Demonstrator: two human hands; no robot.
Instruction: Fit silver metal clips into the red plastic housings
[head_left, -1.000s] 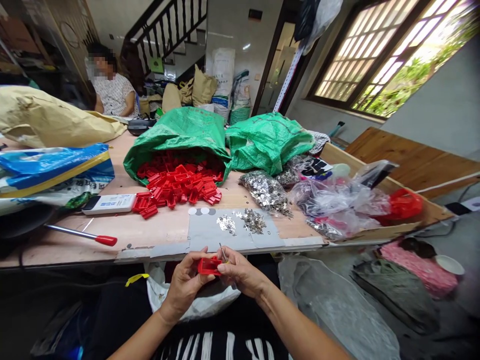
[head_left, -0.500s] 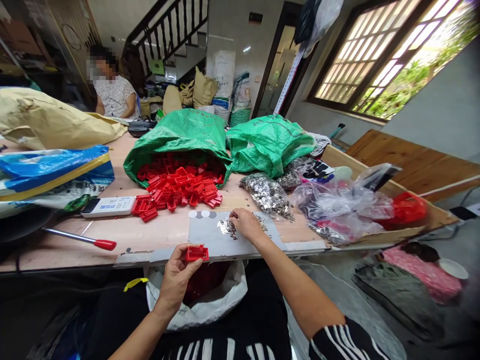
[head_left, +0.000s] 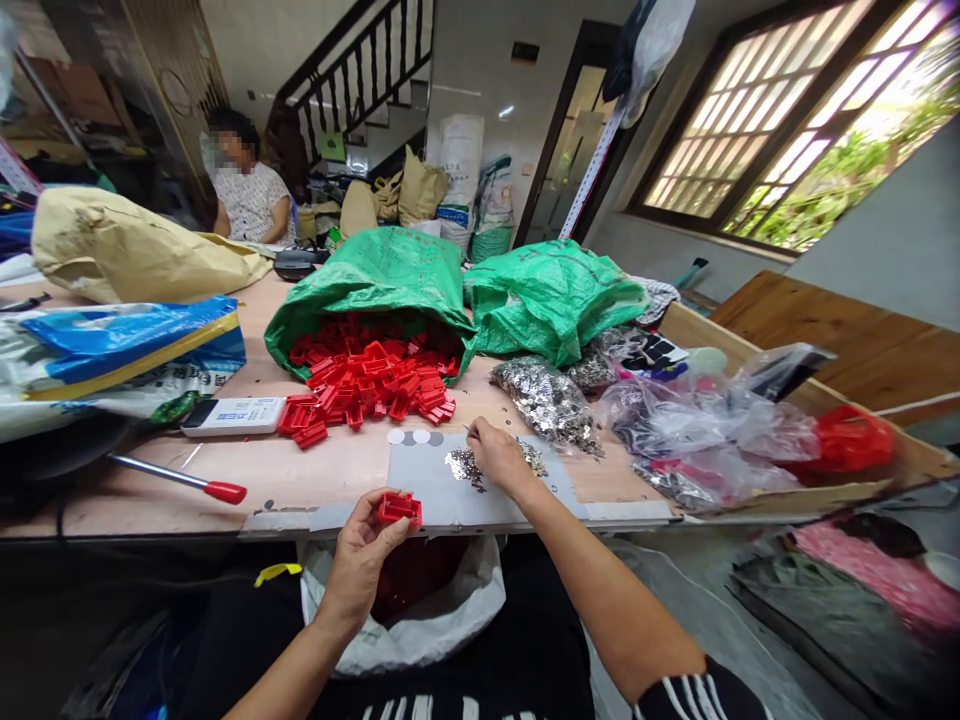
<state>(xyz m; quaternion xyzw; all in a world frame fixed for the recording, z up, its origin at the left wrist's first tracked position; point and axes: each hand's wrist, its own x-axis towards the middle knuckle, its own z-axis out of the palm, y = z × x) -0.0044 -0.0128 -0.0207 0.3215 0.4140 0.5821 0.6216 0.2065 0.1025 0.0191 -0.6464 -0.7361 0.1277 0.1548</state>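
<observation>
My left hand grips a red plastic part, a small open-topped housing with walls inside, between thumb and fingers. It is held just off the table's front edge, above an open white sack with dark red contents. My right hand is pinched over the grey mat; what looks like a small metal piece pokes out at the fingertips. Beneath and beside it lie small shiny metal pieces in a loose pile, partly hidden by the hand. Several white and grey discs line the mat's far left edge.
Red parts spill from a green sack. Another green sack and a clear bag of metal pieces stand right of it. A wooden tray holds plastic bags. A red-tipped lever juts in at left. A person sits beyond.
The view has turned slightly left, so everything sits a little further right and lower. Both hands keep nearly the same places; the red part is tilted a little differently in my left hand.
</observation>
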